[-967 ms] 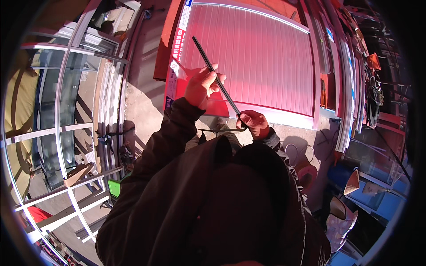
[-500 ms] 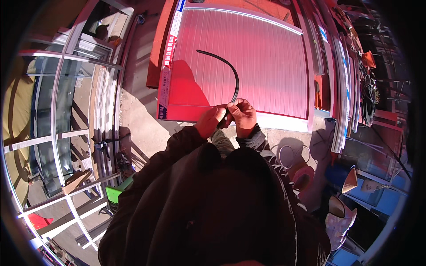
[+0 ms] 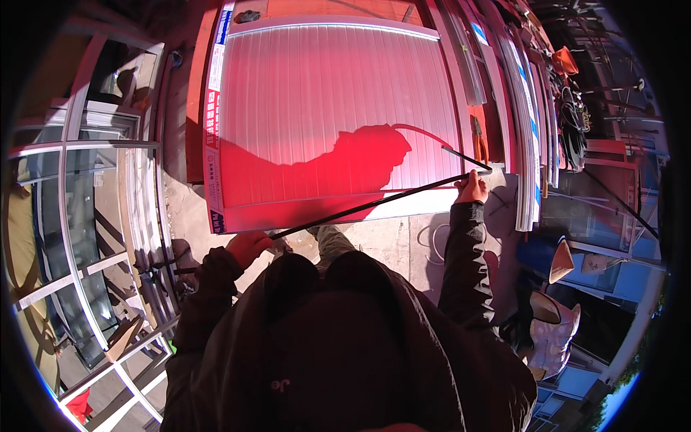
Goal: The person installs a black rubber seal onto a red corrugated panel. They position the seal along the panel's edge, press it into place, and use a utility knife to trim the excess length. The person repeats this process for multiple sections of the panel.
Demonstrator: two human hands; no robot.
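A long black rubber-like strip (image 3: 374, 205) is stretched out between my two hands. My left hand (image 3: 249, 247) is closed on its near left end, low in front of me. My right hand (image 3: 471, 189), reaching out farther to the right, pinches it close to its far right end. Past the right fingers the strip bends sharply, and a short tail points back to the left. Beneath and beyond it lies a ribbed framed panel (image 3: 338, 79), lit pinkish-red, with my shadow across it. The strip passes over the panel's near edge; I cannot tell whether it touches.
Printed tape (image 3: 213, 115) runs along the panel's left edge. White-framed glass windows (image 3: 66, 187) stand at the left. Long profiles (image 3: 529, 144) lie along the right, with coiled black cable (image 3: 574, 129) behind them. An open sack (image 3: 554, 335) stands at the lower right.
My hands have moved apart, left hand to the lower left and right hand to the right. The strip, earlier curving up from both hands, is now pulled nearly straight between them. The view has shifted.
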